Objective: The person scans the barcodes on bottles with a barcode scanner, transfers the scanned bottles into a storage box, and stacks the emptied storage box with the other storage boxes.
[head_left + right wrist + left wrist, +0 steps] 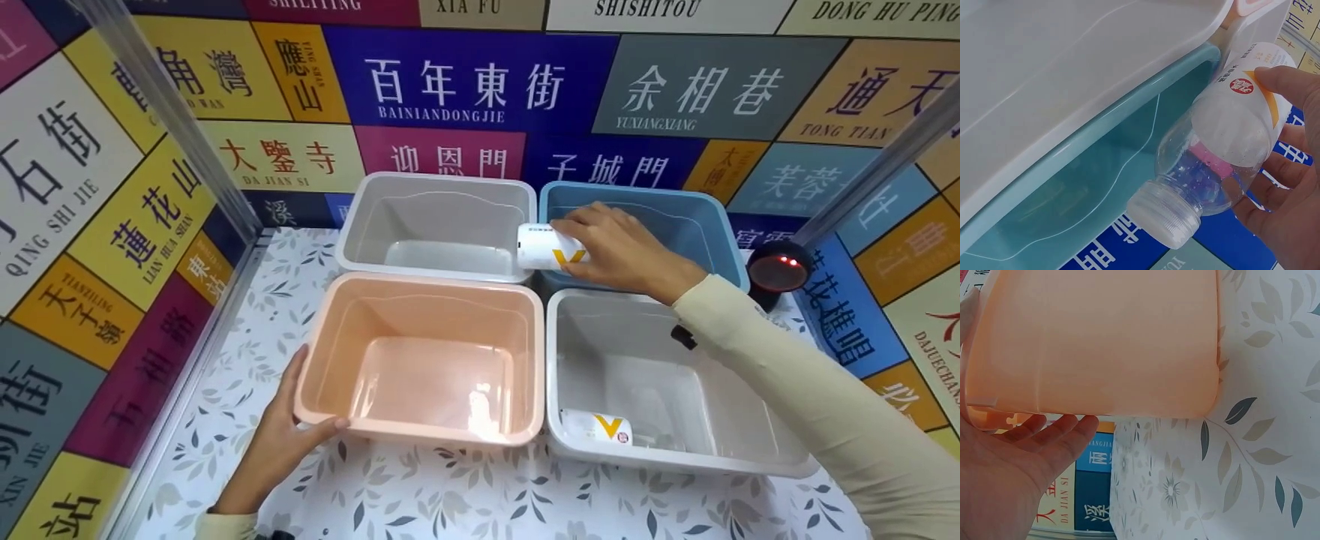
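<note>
My right hand (619,244) grips a clear plastic bottle with a white label (536,247), lying sideways above the inner rims of the back bins. Its translucent ribbed cap (1163,214) shows in the right wrist view, with the blue bin (1106,135) behind it. My left hand (281,431) holds the near left corner of the peach bin (420,285), thumb at the front rim and fingers along the outer left side. In the left wrist view, fingers (1067,439) reach under the rim beside the bin's wall (1129,343). Nothing lies inside the peach bin.
A similar labelled bottle (596,427) lies in the front right grey bin (630,307). Another pale grey bin (442,184) stands back left. A dark round device with red lights (780,266) sits at the right. Sign-printed walls surround the leaf-patterned table (465,495).
</note>
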Motion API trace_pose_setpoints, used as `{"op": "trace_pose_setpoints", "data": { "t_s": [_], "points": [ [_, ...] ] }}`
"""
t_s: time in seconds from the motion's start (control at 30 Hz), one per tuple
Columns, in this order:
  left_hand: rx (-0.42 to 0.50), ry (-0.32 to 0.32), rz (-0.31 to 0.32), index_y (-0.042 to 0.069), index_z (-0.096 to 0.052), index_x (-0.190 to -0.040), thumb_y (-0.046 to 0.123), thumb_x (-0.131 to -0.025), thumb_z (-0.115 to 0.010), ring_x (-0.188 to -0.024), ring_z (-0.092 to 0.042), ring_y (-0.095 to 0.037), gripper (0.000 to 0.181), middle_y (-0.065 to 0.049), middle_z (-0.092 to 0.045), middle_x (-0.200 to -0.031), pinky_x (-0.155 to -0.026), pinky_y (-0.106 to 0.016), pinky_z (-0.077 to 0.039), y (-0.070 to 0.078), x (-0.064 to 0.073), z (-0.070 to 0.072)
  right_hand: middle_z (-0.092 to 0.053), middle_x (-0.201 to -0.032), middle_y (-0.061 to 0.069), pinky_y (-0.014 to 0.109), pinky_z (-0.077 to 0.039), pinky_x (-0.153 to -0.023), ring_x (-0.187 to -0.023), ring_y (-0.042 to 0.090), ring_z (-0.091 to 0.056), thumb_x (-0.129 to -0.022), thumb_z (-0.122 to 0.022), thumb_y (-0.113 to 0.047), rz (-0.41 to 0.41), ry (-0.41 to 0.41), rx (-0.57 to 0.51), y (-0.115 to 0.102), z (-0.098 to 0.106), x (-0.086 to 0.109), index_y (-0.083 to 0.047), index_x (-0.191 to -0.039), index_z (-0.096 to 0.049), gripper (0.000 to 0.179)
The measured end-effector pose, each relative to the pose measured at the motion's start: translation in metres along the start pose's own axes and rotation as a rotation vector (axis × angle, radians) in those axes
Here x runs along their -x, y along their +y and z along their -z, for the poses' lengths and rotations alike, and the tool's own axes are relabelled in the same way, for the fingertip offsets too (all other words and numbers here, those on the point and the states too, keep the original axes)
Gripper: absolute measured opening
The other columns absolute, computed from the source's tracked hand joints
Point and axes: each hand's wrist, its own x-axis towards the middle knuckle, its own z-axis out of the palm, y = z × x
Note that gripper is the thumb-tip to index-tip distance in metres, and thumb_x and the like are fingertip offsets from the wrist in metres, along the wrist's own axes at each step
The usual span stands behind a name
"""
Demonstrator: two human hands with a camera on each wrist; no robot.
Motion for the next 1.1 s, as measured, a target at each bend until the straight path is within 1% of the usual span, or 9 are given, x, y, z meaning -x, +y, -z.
{"op": "trace_pose_setpoints", "data": {
  "t_s": [0.13, 0.23, 0.5, 0.77, 0.93, 1.1],
  "points": [
    [-0.023, -0.002, 0.003, 0.025, -0.012, -0.179, 0.012, -0.090, -0.092, -0.146, -0.051, -0.038, 0.120, -0.018, -0.029, -0.178, -0.105, -0.017, -0.047, 0.001, 0.000, 0.000, -0.069, -0.143, 0.019, 0.059, -0.054, -0.107, -0.123, 0.038, -0.060, -0.094, -0.089, -0.028, 0.048, 0.022, 0.030, -0.002, 0.000, -0.004, -0.007, -0.151, -0.067, 0.064],
    [-0.038, -0.004, 0.004, 0.028, -0.012, -0.179, 0.015, -0.091, -0.093, -0.146, -0.051, -0.037, 0.120, -0.016, -0.029, -0.179, -0.105, -0.016, -0.046, 0.001, -0.001, 0.000, -0.069, -0.142, 0.020, 0.058, -0.054, -0.107, -0.122, 0.038, -0.060, -0.095, -0.088, -0.027, 0.063, 0.022, 0.046, -0.004, 0.000, -0.006, -0.006, -0.150, -0.068, 0.063],
    [-0.024, -0.001, 0.005, 0.030, -0.013, -0.179, 0.013, -0.090, -0.093, -0.147, -0.050, -0.038, 0.121, -0.016, -0.029, -0.179, -0.106, -0.017, -0.046, 0.001, 0.000, 0.000, -0.068, -0.143, 0.020, 0.060, -0.053, -0.109, -0.124, 0.038, -0.058, -0.095, -0.089, -0.028, 0.048, -0.014, 0.054, -0.012, -0.003, -0.015, -0.007, -0.151, -0.067, 0.064],
    [-0.002, -0.005, -0.003, 0.028, -0.013, -0.179, 0.008, -0.090, -0.091, -0.146, -0.051, -0.039, 0.121, -0.018, -0.029, -0.178, -0.105, -0.019, -0.049, 0.000, 0.000, 0.000, -0.069, -0.139, 0.020, 0.060, -0.053, -0.107, -0.120, 0.038, -0.059, -0.095, -0.089, -0.028, 0.082, -0.001, 0.079, -0.016, -0.009, -0.025, -0.006, -0.149, -0.068, 0.062],
    [0.003, -0.004, -0.009, 0.027, -0.012, -0.179, 0.007, -0.090, -0.091, -0.147, -0.049, -0.040, 0.121, -0.018, -0.027, -0.179, -0.106, -0.019, -0.048, -0.002, 0.000, 0.000, -0.068, -0.140, 0.020, 0.059, -0.053, -0.109, -0.120, 0.038, -0.058, -0.097, -0.087, -0.029, 0.073, -0.011, 0.079, -0.022, -0.014, -0.032, -0.007, -0.150, -0.068, 0.061],
    [-0.007, -0.003, -0.009, 0.028, -0.013, -0.179, 0.009, -0.090, -0.091, -0.147, -0.050, -0.039, 0.120, -0.017, -0.028, -0.179, -0.106, -0.018, -0.047, -0.002, 0.000, 0.000, -0.068, -0.138, 0.021, 0.059, -0.053, -0.104, -0.119, 0.039, -0.057, -0.096, -0.087, -0.029, 0.088, 0.000, 0.080, -0.025, -0.016, -0.038, -0.008, -0.149, -0.068, 0.061]
  ]
}}
